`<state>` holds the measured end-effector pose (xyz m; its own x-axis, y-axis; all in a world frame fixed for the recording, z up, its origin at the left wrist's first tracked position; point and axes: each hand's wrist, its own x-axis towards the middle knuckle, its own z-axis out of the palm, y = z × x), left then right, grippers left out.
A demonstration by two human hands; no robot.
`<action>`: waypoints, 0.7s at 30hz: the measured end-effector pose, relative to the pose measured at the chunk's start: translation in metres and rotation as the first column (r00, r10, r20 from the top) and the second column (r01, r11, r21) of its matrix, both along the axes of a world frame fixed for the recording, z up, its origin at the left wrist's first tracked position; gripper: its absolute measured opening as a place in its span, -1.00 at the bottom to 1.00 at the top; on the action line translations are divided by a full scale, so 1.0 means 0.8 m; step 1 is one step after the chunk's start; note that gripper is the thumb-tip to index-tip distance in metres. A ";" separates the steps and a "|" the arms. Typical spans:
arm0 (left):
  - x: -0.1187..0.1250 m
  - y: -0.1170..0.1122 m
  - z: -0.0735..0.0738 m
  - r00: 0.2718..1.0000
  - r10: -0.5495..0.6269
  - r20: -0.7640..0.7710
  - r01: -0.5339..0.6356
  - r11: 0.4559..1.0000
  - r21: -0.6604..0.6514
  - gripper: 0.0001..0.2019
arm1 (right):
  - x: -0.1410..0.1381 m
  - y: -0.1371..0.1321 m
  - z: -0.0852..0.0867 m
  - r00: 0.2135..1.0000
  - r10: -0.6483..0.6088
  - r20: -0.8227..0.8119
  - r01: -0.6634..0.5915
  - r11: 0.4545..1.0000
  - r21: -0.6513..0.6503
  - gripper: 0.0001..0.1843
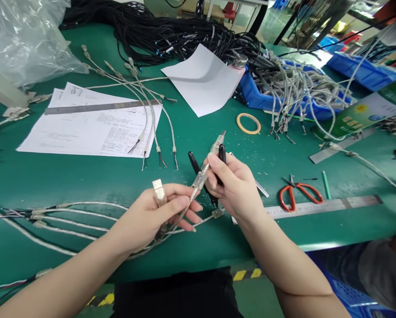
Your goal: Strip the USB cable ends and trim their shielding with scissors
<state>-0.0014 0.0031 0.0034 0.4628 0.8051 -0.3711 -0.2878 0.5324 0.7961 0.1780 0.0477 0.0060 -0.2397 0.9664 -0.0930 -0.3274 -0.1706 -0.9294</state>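
Lying open on the green table (pixel 85 176), the red-handled scissors (pixel 300 194) sit just behind a long steel ruler (pixel 320 206). Farther back from the scissors is a ring of tape (pixel 248 123), and behind that a blue tray (pixel 250 92) spilling grey cables (pixel 300 88). Back and left of the scissors lie a curled white sheet (pixel 204 81), a heap of black cables (pixel 171 37), printed papers (pixel 95 128) and a clear plastic bag (pixel 25 35). More benches and blue bins show in the room beyond. Just left of the scissors, both hands are clenched. The right hand (pixel 237 187) grasps black-handled cutters (pixel 196 165) and pins a silvery cable (pixel 199 179) with its thumb. The left hand (pixel 158 212) grips that cable lower down, along with a bundle whose USB plug (pixel 158 192) stands above the fingers.
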 end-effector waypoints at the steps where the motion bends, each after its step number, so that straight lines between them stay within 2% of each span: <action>1: 0.000 -0.001 0.000 1.000 0.004 -0.009 -0.004 1.000 -0.012 -0.82 | -0.001 -0.001 -0.001 1.000 0.012 0.002 -0.012 1.000 -0.003 -0.75; 7: -0.005 -0.001 -0.010 0.983 0.097 -0.158 -0.084 0.993 0.088 -0.82 | -0.001 -0.003 -0.003 0.999 0.052 -0.005 -0.052 0.999 -0.003 -0.73; 10: -0.003 0.001 -0.011 0.986 0.142 -0.092 -0.140 0.990 0.034 -0.87 | -0.002 -0.004 -0.002 0.998 0.064 -0.003 -0.064 0.998 -0.015 -0.74; 13: 0.000 0.003 -0.005 0.992 0.130 -0.007 -0.130 0.990 -0.049 -0.91 | -0.004 -0.005 0.000 0.997 0.070 0.017 -0.069 0.997 -0.030 -0.65; 16: 0.003 0.005 0.001 0.992 0.124 -0.019 -0.125 0.989 -0.082 -0.89 | -0.005 -0.006 0.002 0.997 0.062 0.038 -0.061 0.997 -0.038 -0.59; 19: 0.003 0.006 0.004 0.988 0.145 -0.045 -0.149 0.985 -0.083 -0.87 | -0.006 -0.006 0.001 0.998 0.033 0.045 -0.032 0.999 -0.042 -0.60; 21: 0.003 0.006 0.002 0.991 0.117 -0.057 -0.122 0.989 -0.082 -0.87 | -0.006 -0.006 0.000 0.998 0.009 0.058 -0.006 0.999 -0.052 -0.61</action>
<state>0.0007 0.0076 0.0054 0.3436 0.8179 -0.4616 -0.3133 0.5632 0.7646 0.1729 0.0425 0.0060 -0.2396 0.9582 -0.1565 -0.2714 -0.2209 -0.9368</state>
